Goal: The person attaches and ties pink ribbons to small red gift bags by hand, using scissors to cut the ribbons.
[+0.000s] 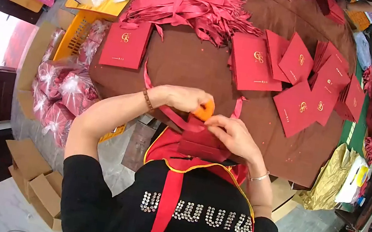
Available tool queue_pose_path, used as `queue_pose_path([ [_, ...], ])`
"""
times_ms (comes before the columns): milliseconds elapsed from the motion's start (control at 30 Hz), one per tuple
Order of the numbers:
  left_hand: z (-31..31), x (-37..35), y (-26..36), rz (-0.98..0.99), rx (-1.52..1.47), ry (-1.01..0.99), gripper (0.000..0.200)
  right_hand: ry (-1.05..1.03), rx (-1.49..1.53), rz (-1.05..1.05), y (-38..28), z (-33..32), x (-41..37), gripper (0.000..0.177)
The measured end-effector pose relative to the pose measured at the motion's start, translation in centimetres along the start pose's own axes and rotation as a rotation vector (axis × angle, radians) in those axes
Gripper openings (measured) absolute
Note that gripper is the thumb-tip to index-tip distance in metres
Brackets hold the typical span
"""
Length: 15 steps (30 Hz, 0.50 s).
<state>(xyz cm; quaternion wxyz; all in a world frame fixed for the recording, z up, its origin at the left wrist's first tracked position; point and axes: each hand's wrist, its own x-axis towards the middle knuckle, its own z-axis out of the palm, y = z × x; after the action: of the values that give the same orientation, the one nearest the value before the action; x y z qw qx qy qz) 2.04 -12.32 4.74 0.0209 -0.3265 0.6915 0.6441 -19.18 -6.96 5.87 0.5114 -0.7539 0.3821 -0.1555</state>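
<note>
A red paper bag (pixel 201 140) stands at the table's near edge, against my apron. A red ribbon (pixel 171 115) runs across it. My left hand (pixel 187 100) is closed around a small orange object (pixel 205 111) at the bag's upper edge; its kind is hidden by the fingers. Close beside it, my right hand (pixel 232 134) pinches the bag's top edge between thumb and fingers. Part of the bag is covered by my right hand. A loose pink-red ribbon end (pixel 239 106) lies just beyond the bag.
Red bags with gold print (pixel 257 64) lie on the brown-covered table (pixel 175 60) at right, another bag (pixel 126 44) at left. A heap of red ribbons (pixel 189 6) is at the back. Plastic-wrapped bundles (pixel 64 91) and cardboard boxes (pixel 37 179) stand on the left floor.
</note>
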Motion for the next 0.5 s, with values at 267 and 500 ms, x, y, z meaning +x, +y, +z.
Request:
queue_pose_path([
  [267, -3.2, 0.3, 0.3, 0.173, 0.254, 0.345, 0.020, 0.018, 0.055, 0.124, -0.1, -1.2, 0.8, 0.019],
  [500, -4.0, -3.8, 0.5, -0.025, 0.386, 0.876, 0.024, 0.431, -0.399, -0.191, 3.2, 0.9, 0.5, 0.026],
])
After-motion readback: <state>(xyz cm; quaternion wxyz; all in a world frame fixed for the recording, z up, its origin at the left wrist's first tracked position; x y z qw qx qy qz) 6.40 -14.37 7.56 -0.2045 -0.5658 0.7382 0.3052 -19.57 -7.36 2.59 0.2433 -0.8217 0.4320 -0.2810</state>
